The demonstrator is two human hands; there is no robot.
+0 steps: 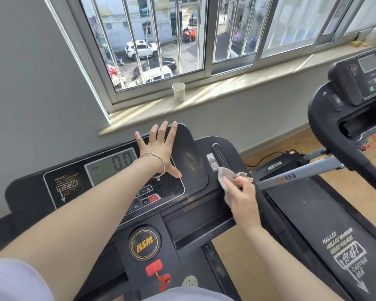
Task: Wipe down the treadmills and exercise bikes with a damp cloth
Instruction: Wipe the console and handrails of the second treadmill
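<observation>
**At the console: wiping barely begun**

On the near treadmill's console [30, 192], head view: the left hand [159, 148] lies flat with fingers spread, and the right hand [242, 193] grips the cloth [224, 175] against the right edge. Dust speckles [190, 162] show on the tray. The second treadmill [345, 83] is likely unwiped, so most work lies ahead.

You see the console [204, 216] in black matt plastic, with a fine woven texture around its glossy grey display [109, 168]. Your cloth [223, 175] is soft, pale and crumpled. The bracelet [162, 165] is thin shiny metal. The cup [178, 92] looks like paper, the windowsill [226, 90] like polished stone.
</observation>
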